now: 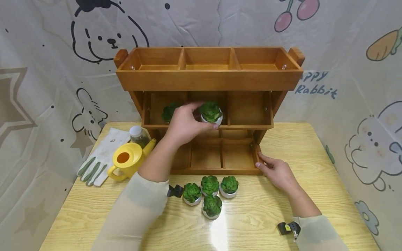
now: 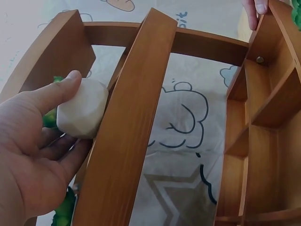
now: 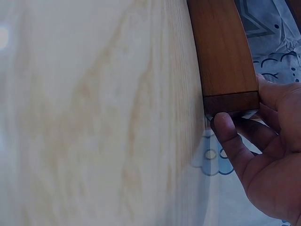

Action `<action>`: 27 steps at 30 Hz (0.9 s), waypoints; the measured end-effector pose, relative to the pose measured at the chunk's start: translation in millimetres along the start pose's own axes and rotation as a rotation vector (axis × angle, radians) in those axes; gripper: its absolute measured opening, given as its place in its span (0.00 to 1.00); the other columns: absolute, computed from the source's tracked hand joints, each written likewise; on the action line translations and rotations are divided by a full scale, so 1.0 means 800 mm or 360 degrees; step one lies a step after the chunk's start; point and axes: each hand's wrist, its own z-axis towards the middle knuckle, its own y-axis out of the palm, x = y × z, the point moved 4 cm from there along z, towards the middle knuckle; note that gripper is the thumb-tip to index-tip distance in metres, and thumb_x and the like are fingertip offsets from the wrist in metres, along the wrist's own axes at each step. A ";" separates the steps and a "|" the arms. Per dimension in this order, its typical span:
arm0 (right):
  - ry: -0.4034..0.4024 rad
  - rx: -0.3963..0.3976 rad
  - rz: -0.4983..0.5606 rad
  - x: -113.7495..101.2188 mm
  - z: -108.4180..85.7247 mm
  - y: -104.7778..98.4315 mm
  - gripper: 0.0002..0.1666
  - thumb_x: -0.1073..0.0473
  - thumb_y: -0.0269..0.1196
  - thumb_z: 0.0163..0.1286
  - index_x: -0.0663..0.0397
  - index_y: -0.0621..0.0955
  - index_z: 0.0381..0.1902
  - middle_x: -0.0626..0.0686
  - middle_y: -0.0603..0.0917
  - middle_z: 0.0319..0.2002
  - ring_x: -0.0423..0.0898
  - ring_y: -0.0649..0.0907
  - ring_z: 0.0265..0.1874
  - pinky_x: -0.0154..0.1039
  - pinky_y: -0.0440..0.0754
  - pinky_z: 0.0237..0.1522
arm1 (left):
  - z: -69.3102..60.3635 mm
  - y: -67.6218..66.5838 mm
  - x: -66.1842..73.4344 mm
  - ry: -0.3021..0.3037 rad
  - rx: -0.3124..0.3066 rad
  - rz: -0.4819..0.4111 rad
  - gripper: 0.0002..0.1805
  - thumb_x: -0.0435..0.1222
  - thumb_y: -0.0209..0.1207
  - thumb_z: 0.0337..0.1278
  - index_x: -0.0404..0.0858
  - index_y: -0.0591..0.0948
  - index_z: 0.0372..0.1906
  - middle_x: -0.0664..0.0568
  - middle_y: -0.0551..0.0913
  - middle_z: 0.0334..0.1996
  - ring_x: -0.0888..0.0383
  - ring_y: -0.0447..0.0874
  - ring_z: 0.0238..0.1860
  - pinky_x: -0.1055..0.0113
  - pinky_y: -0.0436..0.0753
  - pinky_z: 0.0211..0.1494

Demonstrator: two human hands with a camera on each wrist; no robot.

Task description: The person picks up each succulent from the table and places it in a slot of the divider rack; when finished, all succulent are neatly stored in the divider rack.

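In the head view the left hand (image 1: 186,124) holds a potted green succulent (image 1: 211,112) at the front of the middle shelf's centre compartment. Its white pot (image 2: 83,108) is between thumb and fingers in the left wrist view, close to the wooden front board (image 2: 129,122). Another succulent (image 1: 169,112) sits in the middle shelf's left compartment, partly hidden by the left hand. The right hand (image 1: 278,173) touches the right end of the bottom tier of the wooden rack (image 1: 208,81); in the right wrist view its thumb and fingers lie around the corner (image 3: 231,101).
Several potted succulents (image 1: 211,205) stand on the table before the rack. At the left are a yellow watering can (image 1: 130,158), a lidded jar (image 1: 138,135) and a glove (image 1: 105,153). A patterned cloth (image 1: 339,66) hangs behind and beside the table.
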 end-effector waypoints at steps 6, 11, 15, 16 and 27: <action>0.0008 0.0000 -0.0007 0.000 -0.002 -0.001 0.36 0.40 0.60 0.79 0.48 0.70 0.77 0.66 0.80 0.64 0.66 0.80 0.62 0.64 0.77 0.61 | 0.010 0.008 0.004 -0.0006 0.0013 0.0082 0.39 0.50 0.81 0.42 0.43 0.83 0.63 0.53 0.86 0.51 0.57 0.83 0.47 0.59 0.84 0.50; 0.0011 -0.0005 0.0001 0.001 -0.001 0.000 0.37 0.39 0.59 0.79 0.48 0.70 0.77 0.66 0.78 0.65 0.66 0.78 0.64 0.64 0.77 0.62 | 0.017 0.014 0.003 -0.0013 0.0012 0.0102 0.40 0.49 0.81 0.43 0.46 0.82 0.65 0.53 0.85 0.54 0.56 0.82 0.47 0.58 0.82 0.50; 0.0013 -0.0008 0.0024 0.002 -0.002 0.000 0.37 0.37 0.59 0.78 0.46 0.70 0.77 0.64 0.80 0.64 0.64 0.80 0.63 0.64 0.77 0.62 | 0.022 0.018 0.000 -0.0042 -0.0006 0.0149 0.42 0.49 0.81 0.44 0.46 0.80 0.68 0.51 0.83 0.59 0.53 0.81 0.55 0.56 0.81 0.57; 0.0014 -0.0008 0.0031 0.002 -0.002 0.000 0.37 0.37 0.59 0.78 0.46 0.70 0.77 0.64 0.81 0.63 0.64 0.81 0.62 0.64 0.77 0.62 | 0.023 0.019 0.000 -0.0056 -0.0018 0.0162 0.42 0.49 0.81 0.44 0.46 0.79 0.69 0.51 0.82 0.61 0.52 0.80 0.58 0.56 0.80 0.59; 0.0043 -0.0019 0.0067 0.003 -0.004 0.000 0.39 0.34 0.59 0.77 0.43 0.70 0.78 0.61 0.85 0.59 0.57 0.85 0.55 0.60 0.81 0.57 | 0.028 0.027 0.000 -0.0144 -0.0147 0.0265 0.47 0.50 0.79 0.50 0.43 0.73 0.75 0.48 0.73 0.72 0.48 0.71 0.72 0.52 0.73 0.71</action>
